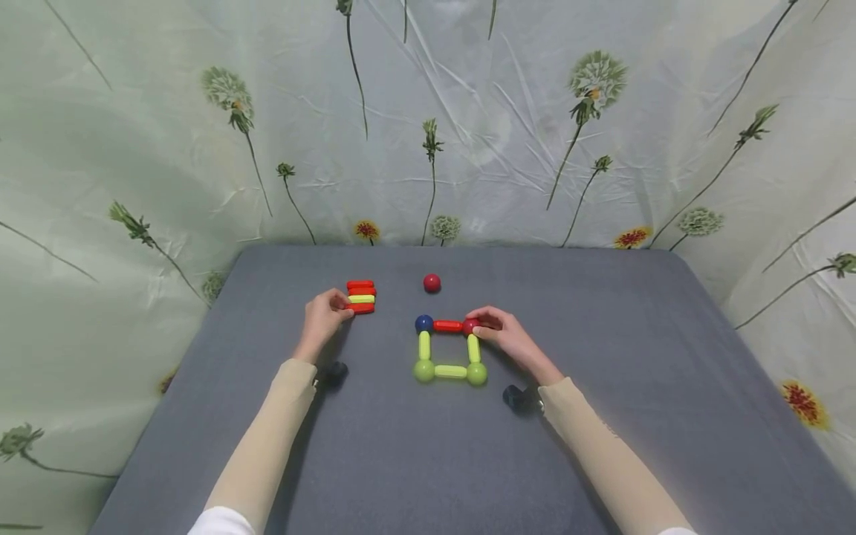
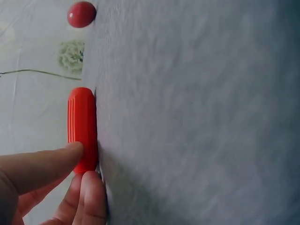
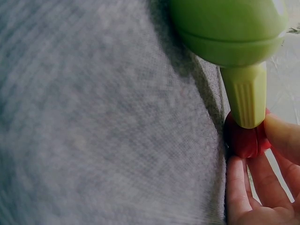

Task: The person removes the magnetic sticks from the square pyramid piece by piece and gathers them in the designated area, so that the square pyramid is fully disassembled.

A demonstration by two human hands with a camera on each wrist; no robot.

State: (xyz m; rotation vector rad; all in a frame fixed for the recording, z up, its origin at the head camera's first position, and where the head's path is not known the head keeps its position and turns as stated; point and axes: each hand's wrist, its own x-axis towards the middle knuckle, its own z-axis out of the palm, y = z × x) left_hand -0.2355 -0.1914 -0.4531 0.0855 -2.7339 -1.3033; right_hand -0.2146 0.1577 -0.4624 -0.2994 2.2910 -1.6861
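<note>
The grey table fills the lower part of the frame. Near its centre lies the square of rods and balls; a steady, flat hold should spare its joints. The left hand, left of centre, pinches the left end of the lowest red rod in a row of four; drawing the rod straight down the frame, free of the yellow rod above it, would probably disturb the row least. The right hand, right of centre, pinches the square's upper-right red ball between thumb and fingers; a light, low grip there should avoid twisting the corner. The loose red ball sits above the square, well apart from both hands.
</note>
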